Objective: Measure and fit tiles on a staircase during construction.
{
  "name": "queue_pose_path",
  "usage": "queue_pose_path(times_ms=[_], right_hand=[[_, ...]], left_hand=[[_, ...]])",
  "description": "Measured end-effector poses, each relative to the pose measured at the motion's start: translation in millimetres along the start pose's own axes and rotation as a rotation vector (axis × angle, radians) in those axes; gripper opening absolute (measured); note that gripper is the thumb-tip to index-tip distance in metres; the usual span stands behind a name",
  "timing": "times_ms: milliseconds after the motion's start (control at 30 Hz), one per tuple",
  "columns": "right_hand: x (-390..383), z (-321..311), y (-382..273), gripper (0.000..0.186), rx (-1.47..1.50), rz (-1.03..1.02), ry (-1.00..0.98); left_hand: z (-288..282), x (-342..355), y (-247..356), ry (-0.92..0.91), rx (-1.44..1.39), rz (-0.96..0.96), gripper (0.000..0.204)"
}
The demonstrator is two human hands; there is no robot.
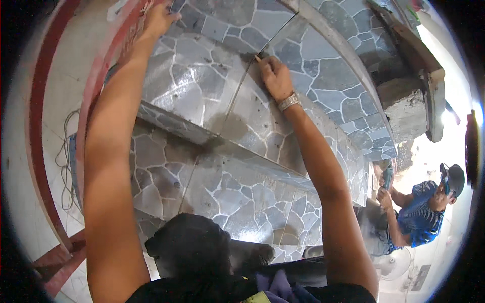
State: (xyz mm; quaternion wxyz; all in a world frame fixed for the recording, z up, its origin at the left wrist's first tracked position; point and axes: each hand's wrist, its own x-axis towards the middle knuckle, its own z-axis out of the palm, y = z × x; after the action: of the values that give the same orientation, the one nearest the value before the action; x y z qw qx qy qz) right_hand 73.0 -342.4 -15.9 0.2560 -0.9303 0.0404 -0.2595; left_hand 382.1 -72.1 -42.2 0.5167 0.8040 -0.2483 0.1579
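Grey stone-pattern tiles (197, 81) with white veining cover the steps in front of me. My right hand (275, 76) is closed at the dark joint (242, 81) between two tiles, where a step meets the upright face behind it. Its fingers are pinched together; what they hold, if anything, is too small to name. A metal-band wristwatch (289, 101) circles that wrist. Farther up and left, my left hand (157, 19) rests by the red-edged side of the steps, thumb apart from the fingers. Some of its fingertips are hard to make out.
A curved red rail (38, 116) bends along the left, with a loose cord (65, 161) on the pale floor. At the right a person (419, 212) in a cap holds a green tool (387, 177). A rough concrete block (404, 116) and boards (417, 55) stand upper right.
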Motion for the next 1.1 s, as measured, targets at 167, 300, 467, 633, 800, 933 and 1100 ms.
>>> queue_pose_path(times_ms=[167, 300, 467, 633, 800, 933, 1100], right_hand=[[5, 29, -18, 0.026, 0.167, 0.024, -0.044], [-3, -14, 25, 0.024, 0.055, 0.021, 0.097], [-7, -3, -33, 0.022, 0.206, 0.137, 0.063], [0, -46, -82, 0.022, 0.211, 0.075, 0.194], [22, -63, -64, 0.023, -0.120, -0.120, 0.298], [33, -32, -72, 0.024, -0.193, -0.173, 0.317], [38, -26, -67, 0.026, -0.216, -0.191, 0.373]], left_hand=[[-32, 18, -56, 0.148, 0.023, 0.216, 0.070], [11, -9, 28, -0.008, 0.014, 0.040, 0.070], [-33, -16, 11, 0.086, 0.091, 0.014, 0.068], [-33, -22, 20, -0.025, 0.113, -0.029, 0.060], [-8, -11, 2, 0.099, 0.056, 0.068, 0.057], [-22, 4, -27, 0.126, -0.280, 0.045, 0.053], [-2, 2, -17, 0.117, -0.115, 0.060, 0.052]])
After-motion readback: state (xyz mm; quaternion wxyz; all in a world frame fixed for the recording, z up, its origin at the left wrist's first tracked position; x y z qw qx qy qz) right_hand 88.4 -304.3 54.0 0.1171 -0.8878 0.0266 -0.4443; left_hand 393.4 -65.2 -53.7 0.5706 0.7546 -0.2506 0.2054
